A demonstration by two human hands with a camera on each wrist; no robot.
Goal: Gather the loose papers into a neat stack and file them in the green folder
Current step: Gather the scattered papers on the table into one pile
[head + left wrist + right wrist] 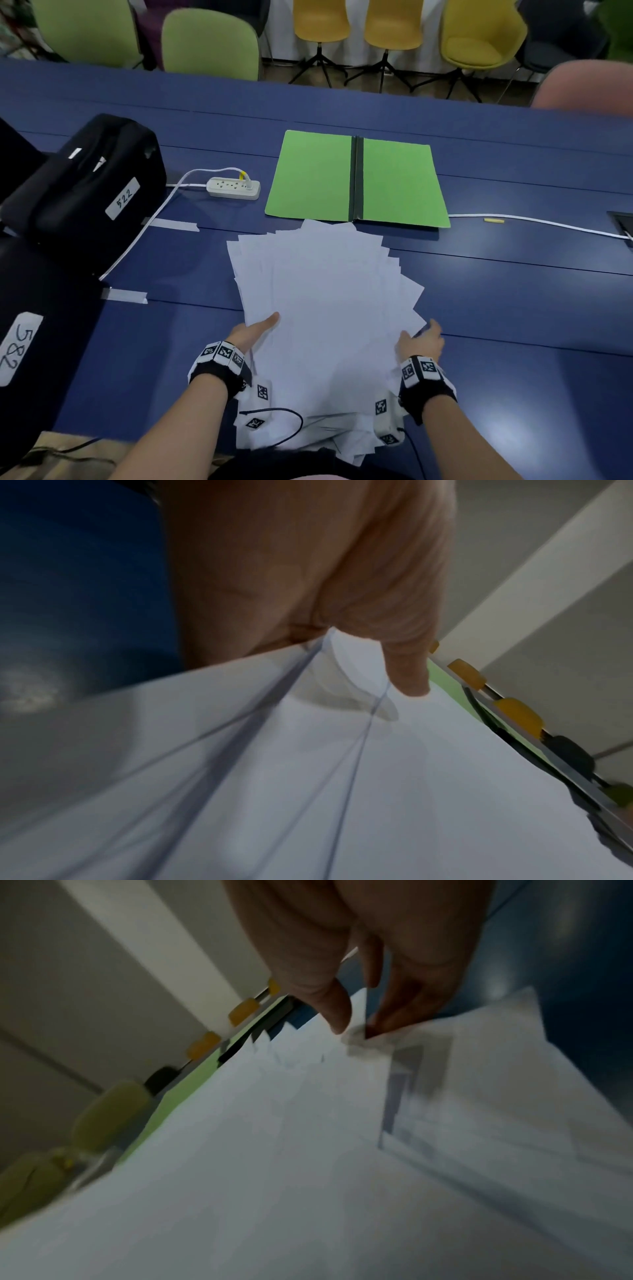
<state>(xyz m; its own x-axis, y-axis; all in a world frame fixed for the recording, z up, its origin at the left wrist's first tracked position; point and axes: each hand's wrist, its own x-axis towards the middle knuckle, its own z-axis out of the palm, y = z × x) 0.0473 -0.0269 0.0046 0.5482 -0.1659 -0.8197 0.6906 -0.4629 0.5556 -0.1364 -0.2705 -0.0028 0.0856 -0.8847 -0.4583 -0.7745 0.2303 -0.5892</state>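
Observation:
A fanned pile of white papers (325, 308) lies on the blue table, its far corners reaching the near edge of the open green folder (397, 181). My left hand (255, 330) grips the pile's left edge, thumb on top and fingers underneath; the left wrist view shows the thumb (407, 674) pressing the sheets (308, 777). My right hand (419, 339) pinches the right edge of the pile; in the right wrist view its thumb and fingers (342, 1010) close on a paper corner (373, 1039).
A white power strip (233, 187) with its cable lies left of the folder. Black bags (89, 178) sit at the table's left side. Another white cable (534, 222) runs to the right. Green and yellow chairs (322, 24) stand beyond the table.

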